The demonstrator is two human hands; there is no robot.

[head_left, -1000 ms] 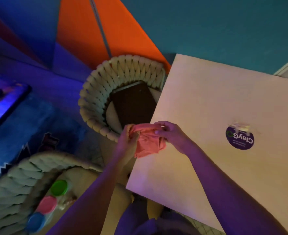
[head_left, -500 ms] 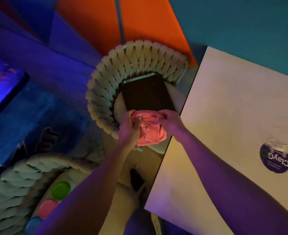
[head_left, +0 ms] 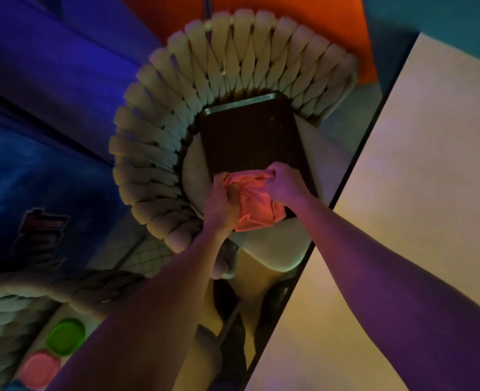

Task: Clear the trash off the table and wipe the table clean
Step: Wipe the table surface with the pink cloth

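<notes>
Overhead, then, the scene is reading like this:

Table: a pale square top is filling the right side of the view, its dark edge running diagonally from the upper right down toward the bottom centre; purple and warm light are washing across it.

Cloth: a pink rag is hanging bunched between both hands, off the table's left edge and above the near end of the tray.

Left hand: its fingers are curling round the left side of the cloth, gripping a gathered fold.

Right hand: its fingers are pinching the cloth's upper right corner, knuckles facing the camera.

Tray: a dark rectangular tray with a raised rim is lying on the seat of the woven chair; its near end is hidden behind the cloth and hands.

Woven chair: a round chair with a thick, pale braided back is standing just beside the table's left edge.

Second chair: a similar braided one is sitting at the lower left, blurred.

Lids: a green round lid and a pink one are showing on that second chair's seat, with a blue one cut off at the frame's bottom edge.

Room: orange, blue and teal panels are lying behind the chairs, dimly lit.
</notes>
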